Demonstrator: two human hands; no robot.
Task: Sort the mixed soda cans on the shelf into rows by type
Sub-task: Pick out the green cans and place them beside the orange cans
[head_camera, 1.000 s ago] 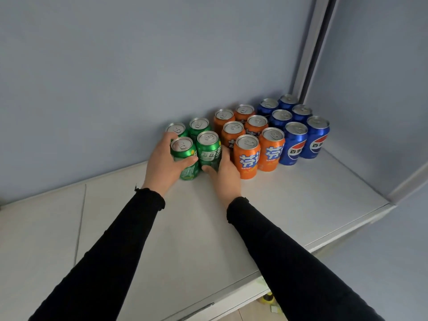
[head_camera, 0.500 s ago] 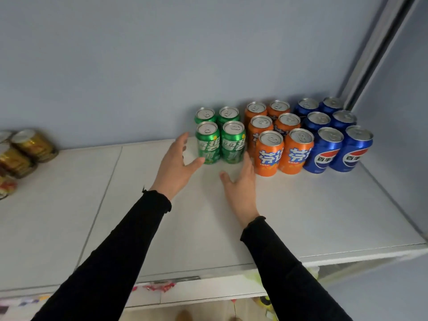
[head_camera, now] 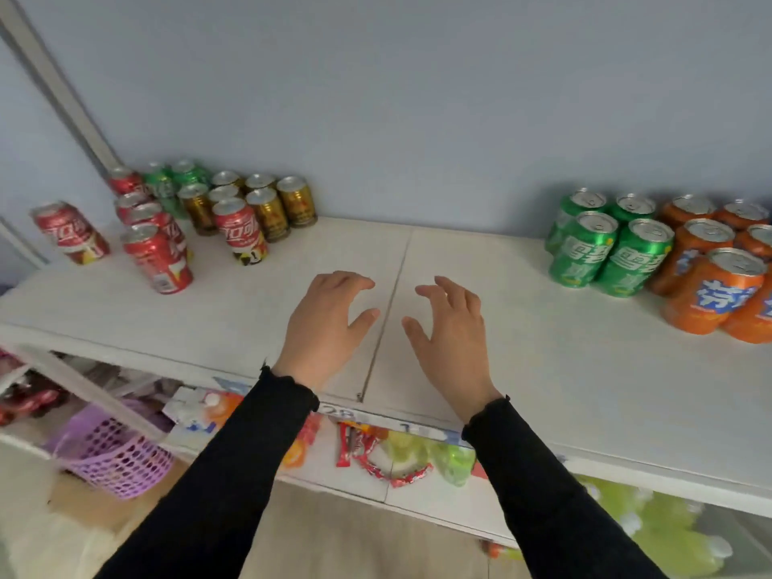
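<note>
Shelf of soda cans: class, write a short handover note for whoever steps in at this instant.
Left hand and right hand: both open, empty, hovering over the bare middle of the shelf.
Done: at the right, green cans and orange cans stand grouped by colour.
Left: the mixed cluster at the left, where red, green and gold cans stand jumbled, plus one red can standing apart.

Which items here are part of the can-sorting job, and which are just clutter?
Job:
- red cans
- gold cans
- green cans on left
- sorted green cans
- orange cans
- shelf

Clutter:
- purple basket
- snack packets below
</note>
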